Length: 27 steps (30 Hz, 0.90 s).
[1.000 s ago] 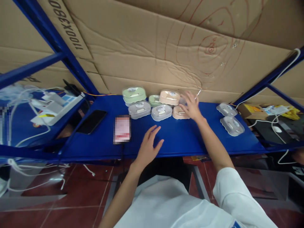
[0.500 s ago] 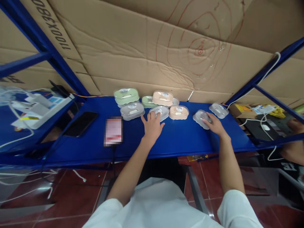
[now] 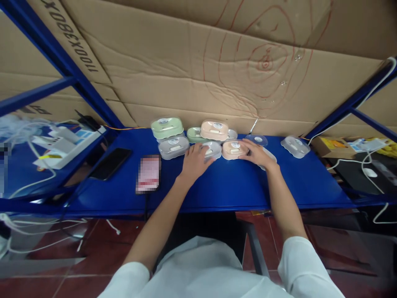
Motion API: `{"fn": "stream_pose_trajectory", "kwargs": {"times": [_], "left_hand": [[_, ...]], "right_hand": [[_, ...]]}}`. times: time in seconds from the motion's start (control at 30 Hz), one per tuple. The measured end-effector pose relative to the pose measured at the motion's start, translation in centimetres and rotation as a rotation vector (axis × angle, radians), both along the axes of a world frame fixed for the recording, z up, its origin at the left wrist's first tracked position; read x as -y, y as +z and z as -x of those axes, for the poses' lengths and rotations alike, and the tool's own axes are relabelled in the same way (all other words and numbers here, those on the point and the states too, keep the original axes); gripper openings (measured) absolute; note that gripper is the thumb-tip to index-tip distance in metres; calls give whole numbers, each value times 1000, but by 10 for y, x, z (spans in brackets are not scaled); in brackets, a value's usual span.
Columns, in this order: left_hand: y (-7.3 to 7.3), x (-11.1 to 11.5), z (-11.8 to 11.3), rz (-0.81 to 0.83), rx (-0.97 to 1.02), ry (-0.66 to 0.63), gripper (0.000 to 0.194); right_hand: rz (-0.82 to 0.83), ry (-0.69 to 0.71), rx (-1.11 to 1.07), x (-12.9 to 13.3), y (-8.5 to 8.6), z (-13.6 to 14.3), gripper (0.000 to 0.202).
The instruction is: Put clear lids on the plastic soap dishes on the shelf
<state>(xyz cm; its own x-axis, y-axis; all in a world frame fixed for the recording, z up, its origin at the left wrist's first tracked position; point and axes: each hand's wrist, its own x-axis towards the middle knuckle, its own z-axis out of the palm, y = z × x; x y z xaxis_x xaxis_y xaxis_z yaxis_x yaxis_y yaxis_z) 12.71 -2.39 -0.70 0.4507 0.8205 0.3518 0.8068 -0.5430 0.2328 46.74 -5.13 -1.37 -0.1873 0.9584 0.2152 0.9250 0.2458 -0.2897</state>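
Several oval soap boxes with clear scalloped lids stand at the back of the blue table. My left hand [image 3: 196,160] curls around the left end of a grey soap box [image 3: 214,150] in the front row, thumb at its front edge. Just right of it, my right hand [image 3: 259,154] has its fingers and thumb about the right end of a peach soap box [image 3: 232,150]. Behind are a stacked peach box [image 3: 214,130] and a partly covered green box [image 3: 194,135]. A clear lidded piece [image 3: 259,140] and another pale clear edge [image 3: 270,155] show around my right hand, partly hidden.
On the left, a green box [image 3: 167,128] rests on a grey box [image 3: 173,148]. A grey box [image 3: 295,147] stands far right. A blurred pink item [image 3: 149,174] and a black phone [image 3: 111,164] lie left. Cardboard [image 3: 161,74] backs the table [image 3: 217,190].
My right hand has left the clear grey piece at the right and moved left to the peach box. My left hand stays at the grey box, fingers now closer together. The view has shifted slightly.
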Motion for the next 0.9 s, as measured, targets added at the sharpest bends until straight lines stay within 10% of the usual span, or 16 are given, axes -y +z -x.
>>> {"fn": "stream_pose_trajectory", "kwargs": {"times": [0.3,0.53,0.9], "left_hand": [[15,-32,-4,-18,6,-59,27],[-1,4,-29,-8,-95,-171,21],[-10,3,-31,13,-54,-160,26]], "right_hand": [[-218,-334,37,15,23,11,52],[111,-618,252,35,10,-3,58],[260,-354,138,32,5,-42,54]]}}
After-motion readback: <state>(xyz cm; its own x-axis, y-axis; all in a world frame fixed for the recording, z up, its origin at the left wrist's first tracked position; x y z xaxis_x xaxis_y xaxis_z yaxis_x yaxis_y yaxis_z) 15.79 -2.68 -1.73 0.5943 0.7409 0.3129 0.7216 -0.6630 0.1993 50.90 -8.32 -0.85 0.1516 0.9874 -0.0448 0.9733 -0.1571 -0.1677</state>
